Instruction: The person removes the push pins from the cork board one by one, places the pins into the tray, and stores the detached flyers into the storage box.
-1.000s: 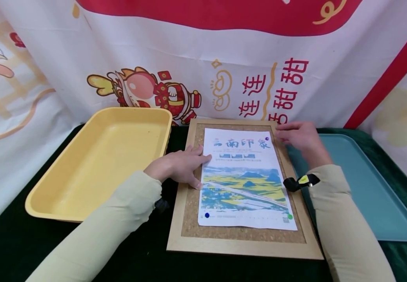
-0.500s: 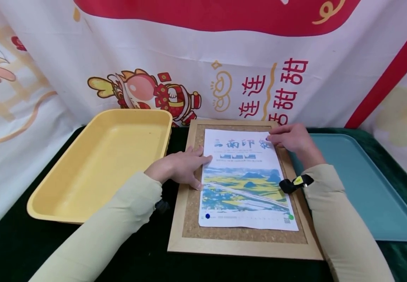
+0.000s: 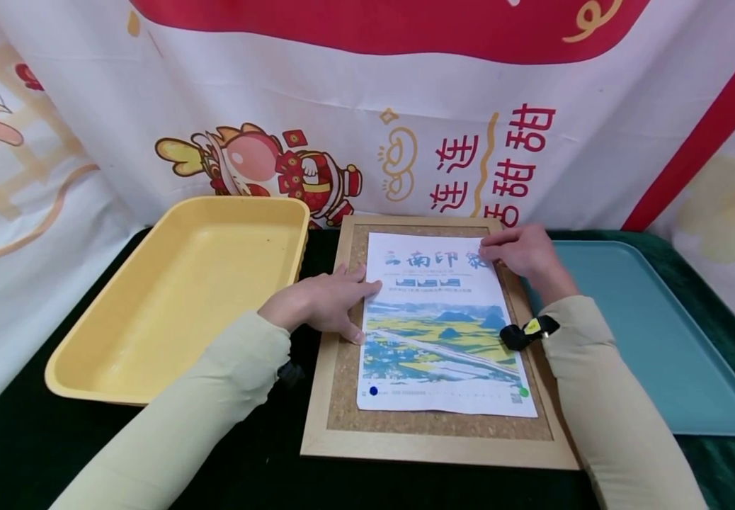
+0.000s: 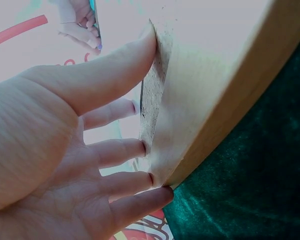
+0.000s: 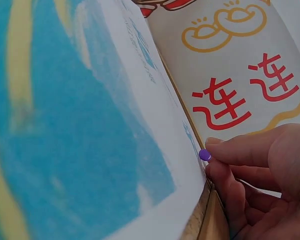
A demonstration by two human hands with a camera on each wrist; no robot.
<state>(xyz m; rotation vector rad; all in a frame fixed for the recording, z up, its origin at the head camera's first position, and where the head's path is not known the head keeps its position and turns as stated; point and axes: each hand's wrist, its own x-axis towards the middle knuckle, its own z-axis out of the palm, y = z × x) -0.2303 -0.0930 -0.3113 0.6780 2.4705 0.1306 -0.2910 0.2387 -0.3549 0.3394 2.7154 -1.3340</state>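
Note:
A printed poster (image 3: 437, 333) lies on a cork board with a wooden frame (image 3: 431, 448). My left hand (image 3: 335, 301) lies flat with straight fingers, pressing the poster's left edge and the cork beside it; the left wrist view shows that left hand (image 4: 90, 150) against the frame (image 4: 215, 100). My right hand (image 3: 501, 251) sits at the poster's top right corner. In the right wrist view the right hand (image 5: 260, 175) pinches a purple pushpin (image 5: 205, 155) at the poster's (image 5: 90, 125) edge. A blue pin (image 3: 374, 390) and a green pin (image 3: 523, 392) hold the bottom corners.
A deep yellow tray (image 3: 202, 283) stands left of the board and a flat teal tray (image 3: 648, 340) lies to its right, both on dark green cloth (image 3: 23, 453). A printed red and white banner (image 3: 342, 106) hangs close behind.
My right hand slid left from the frame's right rail onto the poster's top right corner and now covers the purple pin. The left hand has stayed put.

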